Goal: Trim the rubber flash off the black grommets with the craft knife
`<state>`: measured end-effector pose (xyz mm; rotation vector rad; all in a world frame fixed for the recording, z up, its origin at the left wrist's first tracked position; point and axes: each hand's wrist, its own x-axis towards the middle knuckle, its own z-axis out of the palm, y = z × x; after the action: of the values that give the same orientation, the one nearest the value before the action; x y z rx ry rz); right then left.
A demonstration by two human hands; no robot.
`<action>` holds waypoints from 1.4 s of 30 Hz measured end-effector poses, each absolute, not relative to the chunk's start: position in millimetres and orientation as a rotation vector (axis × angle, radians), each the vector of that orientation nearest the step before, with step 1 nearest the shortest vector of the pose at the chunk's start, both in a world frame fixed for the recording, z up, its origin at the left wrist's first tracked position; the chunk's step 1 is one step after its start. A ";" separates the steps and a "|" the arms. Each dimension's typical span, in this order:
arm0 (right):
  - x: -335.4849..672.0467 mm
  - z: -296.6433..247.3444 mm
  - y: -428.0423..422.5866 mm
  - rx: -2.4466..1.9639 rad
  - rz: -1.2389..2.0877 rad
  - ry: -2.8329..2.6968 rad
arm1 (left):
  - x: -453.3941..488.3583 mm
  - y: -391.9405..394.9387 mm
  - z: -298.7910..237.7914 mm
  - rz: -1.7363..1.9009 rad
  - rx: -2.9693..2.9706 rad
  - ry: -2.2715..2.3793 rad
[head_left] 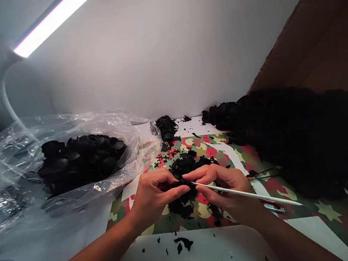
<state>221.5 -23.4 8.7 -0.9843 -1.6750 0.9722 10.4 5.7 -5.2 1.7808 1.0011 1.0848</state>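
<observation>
My left hand (152, 194) is closed in a pinch on a small black rubber part (178, 185) held above the table's middle. My right hand (224, 186) grips a thin white-handled tool (252, 195), whose tip meets that black part. Its handle runs out to the right, ending in a red and metal end (274, 205). Under both hands lies a heap of black scraps (184, 166) on a camouflage-patterned mat (230, 157).
A clear plastic bag (14, 180) at the left holds several round black rubber parts (80, 159). A large dark pile (301, 133) fills the right side. More black bits (166, 127) lie at the back. A lit lamp bar (53, 20) hangs above. Loose black flecks (183, 244) dot the white surface in front.
</observation>
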 end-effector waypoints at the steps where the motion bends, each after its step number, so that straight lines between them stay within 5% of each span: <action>1: 222.3 8.2 -23.3 -0.986 0.986 -1.684 | 10.4 5.5 -4.8 1.069 1.773 1.001; 19: 229.6 2.9 -18.3 -1.074 0.987 -1.837 | 10.7 6.0 -0.9 0.961 1.700 1.041; 28: 215.9 -1.3 -19.8 -0.890 0.533 -1.939 | 9.1 5.4 1.4 1.005 1.701 1.021; 36: 224.0 0.9 -12.7 -0.995 1.026 -1.434 | 4.9 8.2 0.4 1.145 1.657 0.915; 42: 226.3 5.3 -18.3 -0.942 1.011 -1.642 | 5.5 10.0 -1.1 1.170 1.702 0.907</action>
<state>226.3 -18.3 5.3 -0.9416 -1.6420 1.0110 5.5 10.0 -1.1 1.7020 0.9069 1.1696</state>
